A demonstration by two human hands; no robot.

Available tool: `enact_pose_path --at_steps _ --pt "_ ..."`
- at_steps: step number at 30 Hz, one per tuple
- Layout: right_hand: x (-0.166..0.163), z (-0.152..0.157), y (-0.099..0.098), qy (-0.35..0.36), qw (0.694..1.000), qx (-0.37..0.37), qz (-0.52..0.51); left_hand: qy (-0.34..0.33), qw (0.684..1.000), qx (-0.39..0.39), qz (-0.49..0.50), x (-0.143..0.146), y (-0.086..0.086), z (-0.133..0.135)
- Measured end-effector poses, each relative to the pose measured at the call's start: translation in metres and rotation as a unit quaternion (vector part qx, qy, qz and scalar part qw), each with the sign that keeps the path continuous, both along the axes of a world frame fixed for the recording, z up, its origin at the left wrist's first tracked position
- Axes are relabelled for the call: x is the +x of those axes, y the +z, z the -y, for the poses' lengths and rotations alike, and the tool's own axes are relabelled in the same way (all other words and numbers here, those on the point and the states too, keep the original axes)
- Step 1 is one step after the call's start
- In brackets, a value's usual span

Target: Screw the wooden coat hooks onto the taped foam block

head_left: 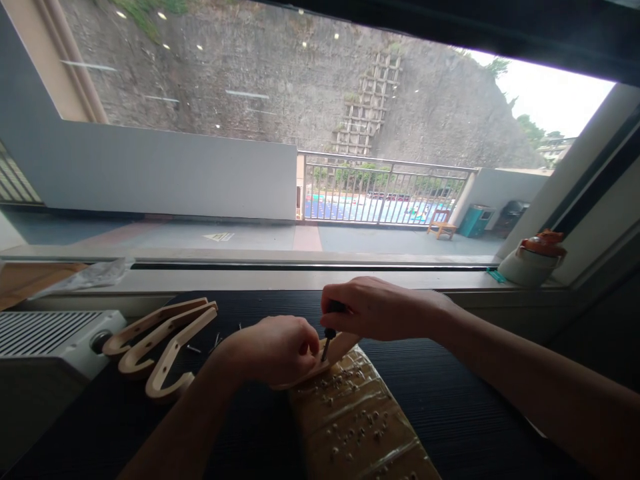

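My right hand (365,308) is closed around the dark handle of a screwdriver (327,339), its shaft pointing down at a pale wooden hook (343,347). With fingers curled, my left hand (280,350) grips that same hook near the screwdriver's tip. The hook lies over the far end of a tape-wrapped brown block (360,413), whose top is pitted with many small holes. Whether a screw sits under the tip is too small to tell. Left of my left hand, several more wooden hooks (173,353) lie side by side, with a few loose screws (194,349) near them.
The black tabletop (410,380) meets a window sill (250,280). A white slatted appliance (55,340) stands at the left, below cardboard (35,283) and clear plastic (95,275). A jar with an orange top (535,260) sits on the sill at right.
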State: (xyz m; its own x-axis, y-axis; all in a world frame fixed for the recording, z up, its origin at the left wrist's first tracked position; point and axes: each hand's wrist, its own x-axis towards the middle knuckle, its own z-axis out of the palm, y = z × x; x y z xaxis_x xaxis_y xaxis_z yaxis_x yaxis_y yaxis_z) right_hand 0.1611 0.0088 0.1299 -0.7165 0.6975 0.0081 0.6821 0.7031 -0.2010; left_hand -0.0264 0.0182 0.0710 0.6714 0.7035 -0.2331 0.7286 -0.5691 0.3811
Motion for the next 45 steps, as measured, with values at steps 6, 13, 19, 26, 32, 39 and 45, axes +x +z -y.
enact_pose_path --at_steps 6,13,19,26,32,39,45 --pt "-0.008 0.001 0.006 0.013 0.999 -0.009 0.032 0.006 1.0 0.004 0.001 0.001 -0.001 0.001" --pt "-0.012 -0.003 -0.003 -0.035 0.998 0.035 0.045 -0.001 1.0 0.023 -0.004 0.003 -0.001 0.003" --pt "-0.008 0.001 0.006 -0.005 0.996 0.045 0.074 0.004 1.0 0.029 0.002 0.004 -0.004 0.004" --pt "-0.008 0.0 0.008 0.023 0.998 0.027 0.05 0.007 0.999 0.037 0.019 0.006 -0.005 0.004" --pt "-0.01 0.002 0.006 -0.014 0.995 0.062 0.071 0.009 0.999 0.025 0.018 0.006 -0.003 0.006" --pt "0.0 0.004 0.017 0.022 0.997 0.03 0.061 -0.007 0.998 0.068 0.006 0.005 -0.009 0.003" --pt "0.0 0.001 0.009 -0.004 0.997 0.05 0.053 0.01 0.999 0.036 0.007 0.005 -0.009 0.001"
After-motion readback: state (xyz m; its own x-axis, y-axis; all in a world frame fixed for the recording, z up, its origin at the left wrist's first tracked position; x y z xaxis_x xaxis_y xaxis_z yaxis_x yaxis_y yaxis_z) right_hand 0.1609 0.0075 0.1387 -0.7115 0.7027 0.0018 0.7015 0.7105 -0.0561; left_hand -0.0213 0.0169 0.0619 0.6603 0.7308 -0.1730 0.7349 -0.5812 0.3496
